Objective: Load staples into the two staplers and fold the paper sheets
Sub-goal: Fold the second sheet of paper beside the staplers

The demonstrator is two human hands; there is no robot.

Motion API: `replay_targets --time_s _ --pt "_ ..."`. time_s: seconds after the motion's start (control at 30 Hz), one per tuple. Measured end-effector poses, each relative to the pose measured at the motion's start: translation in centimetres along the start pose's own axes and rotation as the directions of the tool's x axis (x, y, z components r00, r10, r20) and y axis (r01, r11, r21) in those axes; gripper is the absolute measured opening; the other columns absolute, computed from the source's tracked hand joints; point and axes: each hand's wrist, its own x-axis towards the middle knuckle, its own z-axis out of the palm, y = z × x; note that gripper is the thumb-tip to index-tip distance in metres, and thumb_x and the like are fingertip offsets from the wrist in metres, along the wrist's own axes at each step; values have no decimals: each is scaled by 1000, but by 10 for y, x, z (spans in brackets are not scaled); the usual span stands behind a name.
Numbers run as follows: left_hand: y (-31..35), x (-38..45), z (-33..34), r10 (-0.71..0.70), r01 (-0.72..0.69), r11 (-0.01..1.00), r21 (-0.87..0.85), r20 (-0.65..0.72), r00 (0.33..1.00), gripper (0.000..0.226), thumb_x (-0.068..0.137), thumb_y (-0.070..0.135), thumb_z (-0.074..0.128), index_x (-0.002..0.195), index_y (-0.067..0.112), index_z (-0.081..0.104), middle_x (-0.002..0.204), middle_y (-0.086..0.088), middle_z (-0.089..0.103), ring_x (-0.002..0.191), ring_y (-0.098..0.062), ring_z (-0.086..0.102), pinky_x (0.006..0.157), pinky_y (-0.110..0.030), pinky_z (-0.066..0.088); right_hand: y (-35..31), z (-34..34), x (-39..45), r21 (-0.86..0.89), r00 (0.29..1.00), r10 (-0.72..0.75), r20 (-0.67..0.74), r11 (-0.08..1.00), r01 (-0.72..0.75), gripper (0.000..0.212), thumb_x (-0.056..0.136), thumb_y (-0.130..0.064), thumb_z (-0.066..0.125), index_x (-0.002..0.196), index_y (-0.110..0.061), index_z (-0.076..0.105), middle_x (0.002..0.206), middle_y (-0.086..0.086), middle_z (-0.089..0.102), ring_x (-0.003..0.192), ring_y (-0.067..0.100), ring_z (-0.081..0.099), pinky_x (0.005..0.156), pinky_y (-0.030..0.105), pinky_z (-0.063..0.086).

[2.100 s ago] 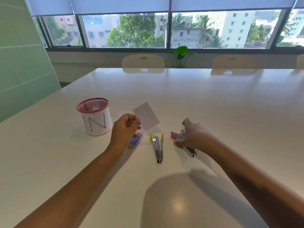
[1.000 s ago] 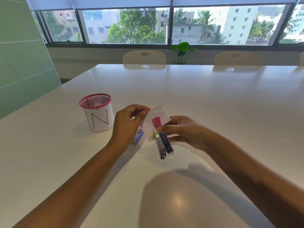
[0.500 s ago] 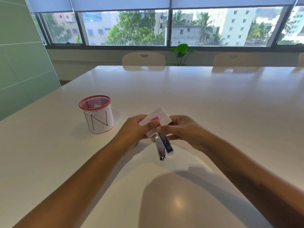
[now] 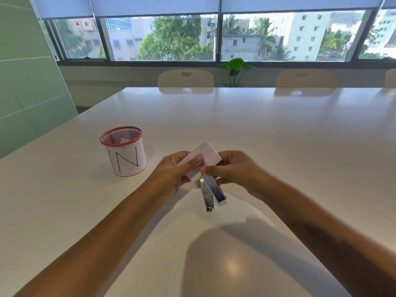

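My left hand pinches a small white paper sheet and holds it above the table's middle. My right hand grips the pink-ended stapler, whose blue underside points toward me; its pink end is hidden behind the paper and my fingers. Thumb tips of both hands meet at the paper's lower edge. The second stapler, silver with yellow sides, lies on the white table just under my hands. The staple box is hidden behind my left hand.
A white mesh pen cup with a red rim and "IN" written on it stands to the left of my hands, paper inside it. Two beige chairs and a potted plant stand at the table's far edge under the windows.
My right hand lifted the pink-ended stapler off the table and brought it to the paper in my left hand. Both hands have since closed together, and the paper now covers the stapler's pink end.
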Motion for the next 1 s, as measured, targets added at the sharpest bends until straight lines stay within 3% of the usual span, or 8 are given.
replay_targets --time_s 0.07,0.17,0.27,0.37,0.53,0.73,0.87,1.0 --pt "0 1 1 -12 12 1000 7 -6 1000 14 78 28 60 88 20 66 84 -2 70 79 -15 66 65 -21 57 -2 -1 -1 -24 1000 1 -8 1000 -1 33 77 -22 71 106 -6 65 89 4 70 74 12 66 64 19 56" --pt "-2 1 3 18 -17 999 34 -30 999 26 66 39 61 90 30 63 91 4 69 87 -15 66 69 -25 56 -5 -6 -1 -32 1000 18 -3 999 -18 37 78 -23 70 111 -7 63 97 7 69 81 15 65 70 23 57" --pt "-2 2 4 48 -48 998 29 -27 998 23 65 37 62 87 32 64 87 11 71 84 -12 68 71 -24 56 -10 -11 -3 -43 1000 10 1 999 -10 41 77 -25 71 114 -9 61 97 6 68 81 13 64 64 19 55" --pt "-5 2 4 87 -86 996 37 -7 996 13 80 21 59 91 24 66 87 3 73 83 -11 69 68 -20 56 -14 -19 -2 -34 999 21 -38 999 -23 41 78 -25 71 114 -9 59 92 5 65 75 11 61 57 16 50" --pt "-7 3 0 109 -100 992 83 -106 988 25 88 7 53 111 3 60 89 -7 66 64 -6 68 56 -14 53 -17 -39 -1 67 986 64 -153 996 -54 36 79 -20 69 112 -10 57 90 8 61 73 15 60 62 22 52" --pt "-12 7 -5 105 -73 986 153 -214 971 29 87 9 55 116 9 59 104 -7 64 88 -17 63 65 -18 56 8 -44 6 -367 961 76 -266 914 -173 52 74 -19 73 116 -14 45 89 8 54 71 20 58 49 22 49" --pt "-14 9 -8 80 -38 985 169 -248 966 32 86 12 57 117 14 58 113 -7 63 105 -29 59 79 -34 55 22 -45 9 -435 945 125 -302 864 -253 55 73 -21 73 118 -14 41 88 5 50 64 14 56 46 22 50" --pt "-13 8 -7 74 -30 982 185 -239 968 33 85 14 58 118 17 58 110 -4 63 101 -26 60 73 -26 55 28 -46 12 -467 938 208 -277 824 -321 60 73 -27 74 121 -13 40 100 9 51 67 15 58 48 24 52"
